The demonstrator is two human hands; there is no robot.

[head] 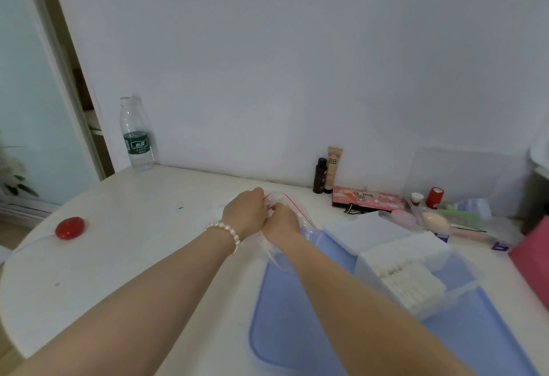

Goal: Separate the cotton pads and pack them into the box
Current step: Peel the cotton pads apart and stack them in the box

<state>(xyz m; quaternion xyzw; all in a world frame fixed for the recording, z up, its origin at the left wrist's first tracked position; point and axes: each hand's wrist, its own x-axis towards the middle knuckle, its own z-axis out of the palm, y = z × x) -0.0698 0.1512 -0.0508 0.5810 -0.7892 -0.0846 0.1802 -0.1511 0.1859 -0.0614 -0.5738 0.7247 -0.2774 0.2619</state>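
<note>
Left hand and right hand both pinch the clear zip-top plastic bag with red seal line, far edge of the blue mat. Risk — thin film slips or tears, contents spill across the white surface. Clear plastic box, right, approx. half filled w/ white square cotton pads.

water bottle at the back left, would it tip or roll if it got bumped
The water bottle would probably tip easily: it stands tall and narrow, and looks clear through most of its height, so it seems nearly empty and light. Once down, its round body would likely roll across the smooth white table. The thin clear plastic should flex rather than break.
</note>
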